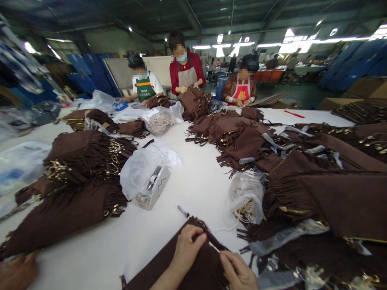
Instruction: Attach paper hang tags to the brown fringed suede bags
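Near position: my left hand (187, 247) and right hand (238, 270) sit at the bottom of the head view, apart from each other, over a fringed brown suede panel (178, 268). The panel lies at near centre on a white work table (193, 189), its corner pointing far. The left hand is clamped on the panel's upper edge between thumb and fingers. The right fingertips are at the same edge, near a narrow brown strip (213, 241); I cannot confirm a closed grip on that side. A small grey tip (183, 211) projects just beyond the panel's corner.

A separate hand (18, 273), not one of mine, enters at the near-left edge.

Mid-table: a clear bag of cords (246, 197) stands just beyond the right hand. A white dispenser (154, 187) rests against a plastic bag (145, 171) at centre. Piles of fringed panels with gold-coloured hardware (81, 161) occupy the left side, and more (335, 197) cover the right.

Far side: three co-workers work along the table edge, one in a green apron (144, 88), one in a beige apron (186, 74) and one in a pink apron (241, 92). Blue panels (353, 60) line the far right.
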